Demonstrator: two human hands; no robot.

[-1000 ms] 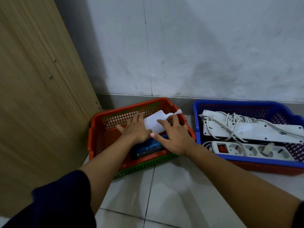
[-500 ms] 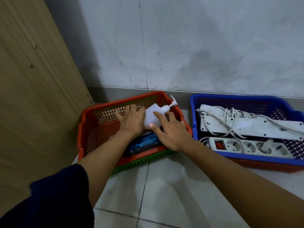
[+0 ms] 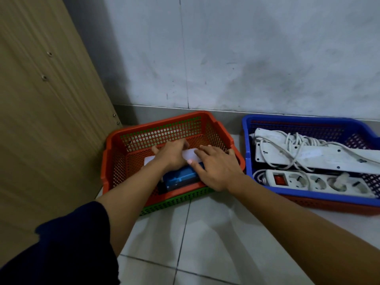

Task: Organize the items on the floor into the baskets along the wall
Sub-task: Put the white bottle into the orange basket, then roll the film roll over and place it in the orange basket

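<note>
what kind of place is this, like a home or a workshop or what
Probably a home or small office corner, though I can't be sure: a tiled floor, a wooden cabinet side, and plastic baskets against the wall, the blue basket holding power strips.

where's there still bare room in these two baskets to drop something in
The orange basket has bare mesh along its left side and far wall, behind the left hand. Its near-right part is crowded by both hands, the white item and blue box. The blue basket is nearly filled by two power strips; only its far-right corner shows mesh.
</note>
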